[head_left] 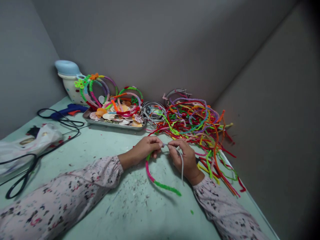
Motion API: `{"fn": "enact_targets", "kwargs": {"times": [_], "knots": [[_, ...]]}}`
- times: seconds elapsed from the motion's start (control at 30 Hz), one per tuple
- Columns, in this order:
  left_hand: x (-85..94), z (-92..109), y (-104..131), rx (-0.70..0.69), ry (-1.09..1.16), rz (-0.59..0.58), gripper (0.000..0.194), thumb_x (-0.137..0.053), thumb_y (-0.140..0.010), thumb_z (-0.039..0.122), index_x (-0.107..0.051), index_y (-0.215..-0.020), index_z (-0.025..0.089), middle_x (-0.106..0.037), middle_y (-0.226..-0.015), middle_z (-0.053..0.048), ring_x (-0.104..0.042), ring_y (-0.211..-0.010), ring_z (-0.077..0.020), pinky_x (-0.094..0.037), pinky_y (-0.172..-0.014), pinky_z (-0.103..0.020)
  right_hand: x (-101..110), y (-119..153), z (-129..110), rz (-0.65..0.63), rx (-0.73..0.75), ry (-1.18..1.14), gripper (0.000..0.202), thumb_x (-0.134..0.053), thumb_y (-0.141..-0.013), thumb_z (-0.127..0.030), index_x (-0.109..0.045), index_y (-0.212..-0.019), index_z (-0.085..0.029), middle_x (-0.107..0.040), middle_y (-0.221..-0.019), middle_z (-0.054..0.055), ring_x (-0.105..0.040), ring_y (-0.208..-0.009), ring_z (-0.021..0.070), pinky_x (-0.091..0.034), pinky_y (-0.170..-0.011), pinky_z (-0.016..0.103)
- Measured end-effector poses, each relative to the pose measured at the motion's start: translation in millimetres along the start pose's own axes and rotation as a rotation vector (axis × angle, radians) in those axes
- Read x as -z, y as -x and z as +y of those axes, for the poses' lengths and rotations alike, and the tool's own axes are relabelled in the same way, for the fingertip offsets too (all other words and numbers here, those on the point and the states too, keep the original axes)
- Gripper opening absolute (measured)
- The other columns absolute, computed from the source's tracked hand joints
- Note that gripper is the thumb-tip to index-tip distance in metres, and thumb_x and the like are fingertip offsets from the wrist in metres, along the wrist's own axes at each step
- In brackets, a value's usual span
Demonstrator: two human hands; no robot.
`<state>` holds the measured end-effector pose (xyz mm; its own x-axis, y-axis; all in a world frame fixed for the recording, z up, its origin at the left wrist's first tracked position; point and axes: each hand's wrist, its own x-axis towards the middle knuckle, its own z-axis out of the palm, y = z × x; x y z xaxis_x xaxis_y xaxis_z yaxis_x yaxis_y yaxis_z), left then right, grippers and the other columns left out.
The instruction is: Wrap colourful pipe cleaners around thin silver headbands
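Between the two hands, just above the pale green desk [130,210], a small lilac-grey twist [163,145] sits at the end of a thin, pale grey cord [182,163]. The left hand [143,149] pinches the twist from one side, thumb against its curled fingers; the right hand [186,159] has thumb and forefinger pressed together on the cord close by, and its loose length arcs down beside the palm. Below the left hand hangs a fuzzy green and magenta strip [150,175], bending toward the green end; how it meets the cord is hidden by the fingers. With so little material between the fingertips, the twist could slip or unwind if either pinch slackened, and a hard pull from the right might kink the cord or draw it loose. The dangling strip could swing into the cord's free length and tangle with it. Beyond the right hand lies a heaped pile of multicoloured fuzzy stems [192,125], some trailing near that wrist, where a sideways sweep of the sleeve could snag and drag them. Past the left hand, a shallow metal tray [115,126] carries seashells [108,116] and fuzzy multicoloured hoops [94,98]. Farther left, a black cable [51,150] loops over a crumpled white plastic bag [48,135]; a forearm drawn back carelessly might catch it.
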<state>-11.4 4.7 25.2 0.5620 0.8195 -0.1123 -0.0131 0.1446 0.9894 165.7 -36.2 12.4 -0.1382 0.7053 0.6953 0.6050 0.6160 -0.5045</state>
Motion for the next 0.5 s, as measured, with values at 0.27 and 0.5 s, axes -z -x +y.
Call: {"fn": "enact_targets", "kwargs": {"times": [0.27, 0.5], "knots": [[3.6, -4.7, -1.3, 0.004, 0.100, -0.035, 0.025, -0.060, -0.078, 0.036, -0.059, -0.073, 0.012, -0.059, -0.066, -0.003, -0.048, -0.048, -0.0065, -0.035, -0.049, -0.021, 0.1, 2.0, 0.1, -0.003, 0.041, -0.047, 0.016, -0.057, -0.081, -0.010, -0.059, -0.093, -0.020, -0.062, -0.085, 0.003, -0.058, -0.080, 0.0170, -0.047, -0.075, 0.033], [3.2, -3.2, -1.7, 0.013, 0.102, -0.009, 0.023, -0.062, -0.077, 0.033, -0.060, -0.073, 0.011, -0.058, -0.064, -0.002, -0.046, -0.047, -0.0055, -0.032, -0.046, -0.020, -1.7, 1.2, 2.6, -0.062, 0.036, -0.042, 0.016, -0.056, -0.082, -0.013, -0.059, -0.095, -0.021, -0.062, -0.088, 0.004, -0.057, -0.082, 0.0181, -0.047, -0.076, 0.034]]}}
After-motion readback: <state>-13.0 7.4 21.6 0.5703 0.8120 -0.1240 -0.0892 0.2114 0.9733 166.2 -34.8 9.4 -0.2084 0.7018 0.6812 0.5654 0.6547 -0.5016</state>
